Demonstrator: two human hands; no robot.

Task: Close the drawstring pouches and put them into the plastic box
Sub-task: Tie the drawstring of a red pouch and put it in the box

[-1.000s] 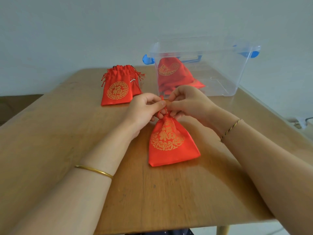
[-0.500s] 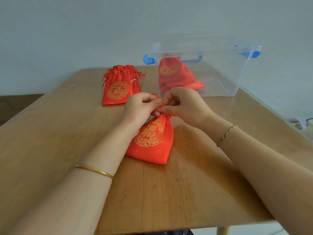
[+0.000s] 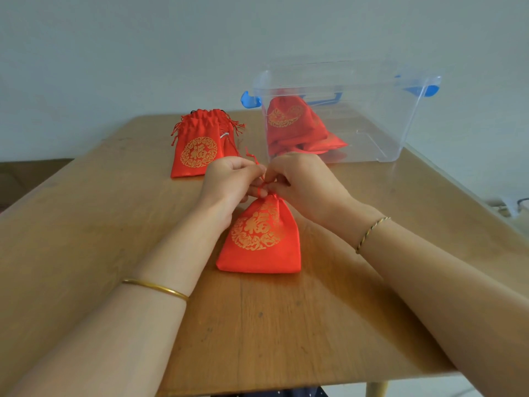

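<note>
A red drawstring pouch point(image 3: 262, 239) with a gold emblem lies on the wooden table point(image 3: 86, 224), its gathered neck pointing away from me. My left hand point(image 3: 229, 181) and my right hand point(image 3: 303, 184) meet just above that neck, and each pinches the thin red drawstring. Open red pouches point(image 3: 197, 147) stand in a stack at the far left. The clear plastic box point(image 3: 400, 116) with blue latches stands at the far right and holds red pouches point(image 3: 297, 127).
A pale wall runs behind the table. The table's right edge slants past the box, and beyond it lie a white plug and cable point(image 3: 512, 207). The near table edge crosses the bottom of the view.
The pouch swung left and tilted half a second ago, and now lies straight again with its neck drawn tight. Both hands stayed together at the drawstring.
</note>
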